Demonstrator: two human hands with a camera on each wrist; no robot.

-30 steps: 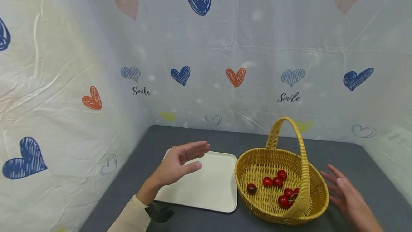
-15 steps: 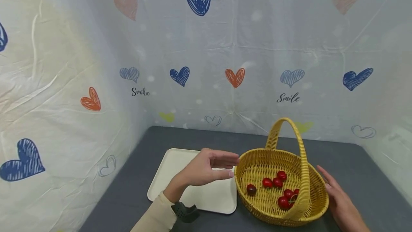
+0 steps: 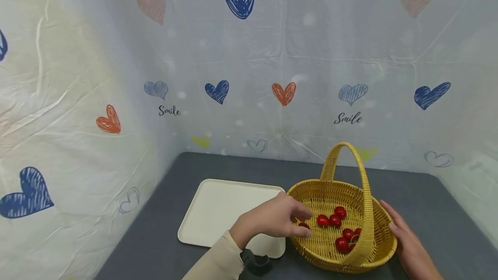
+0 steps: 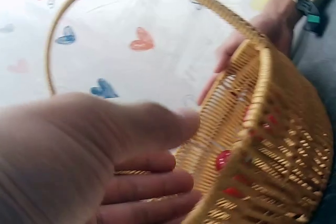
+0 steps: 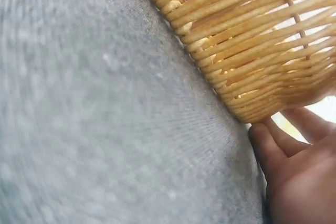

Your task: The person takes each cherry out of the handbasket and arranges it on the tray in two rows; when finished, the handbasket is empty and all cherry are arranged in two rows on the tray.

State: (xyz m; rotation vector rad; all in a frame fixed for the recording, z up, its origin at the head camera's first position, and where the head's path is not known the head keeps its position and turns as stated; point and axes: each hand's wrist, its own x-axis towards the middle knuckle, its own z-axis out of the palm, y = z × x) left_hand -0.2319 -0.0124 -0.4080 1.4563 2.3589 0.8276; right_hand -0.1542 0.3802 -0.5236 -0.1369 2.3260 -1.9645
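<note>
A yellow wicker basket (image 3: pixel 323 262) with a tall arched handle (image 3: pixel 367 202) stands on the dark grey table. Inside lie several red cherries (image 3: pixel 335 220). My left hand (image 3: pixel 268 217) reaches over the basket's left rim, thumb and fingers apart on either side of a darker cherry (image 3: pixel 304 225), which they partly hide. In the left wrist view, the fingers (image 4: pixel 147 184) extend loosely at the rim. At the opposite side, my right hand (image 3: pixel 412 245) rests against the outer wall, its extended fingertips touching the wicker low down in the right wrist view.
Left of the basket, a cream rectangular tray (image 3: pixel 218 211) lies flat, partly covered by my left forearm. The grey tabletop (image 3: pixel 155 237) extends around both. Behind and to the left hang white curtains (image 3: pixel 249 55) printed with hearts.
My left hand has moved right from above the tray to inside the basket's left side. My right hand has come in from the right to touch the basket. The cherries have stayed put.
</note>
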